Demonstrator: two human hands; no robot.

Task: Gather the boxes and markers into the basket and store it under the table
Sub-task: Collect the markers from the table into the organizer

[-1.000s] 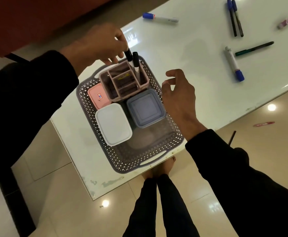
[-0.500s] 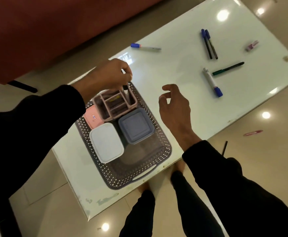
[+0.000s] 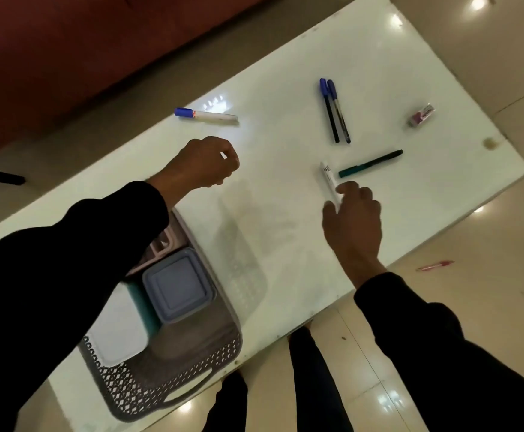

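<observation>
The grey lattice basket [image 3: 173,397] stands on the white table [image 3: 270,213] at the near left corner. In it lie a blue-grey lidded box [image 3: 179,283], a white lidded box [image 3: 120,332] and a pink organizer [image 3: 164,247], mostly hidden by my left sleeve. My left hand [image 3: 204,163] hovers beyond the basket with curled fingers, holding nothing, short of a blue-capped white marker [image 3: 206,116]. My right hand [image 3: 352,219] has thumb and forefinger round a white marker [image 3: 329,179] lying on the table; its cap is covered.
A green pen [image 3: 369,163] lies just past my right hand. Two blue-capped pens [image 3: 335,110] lie side by side farther back, and an eraser [image 3: 421,114] sits at the far right. A pink pen [image 3: 435,265] lies on the tiled floor. My legs [image 3: 313,385] stand at the table's near edge.
My left hand left the organizer and moved out past the basket. My right hand travelled right to the white marker. The view swung toward the table's right side.
</observation>
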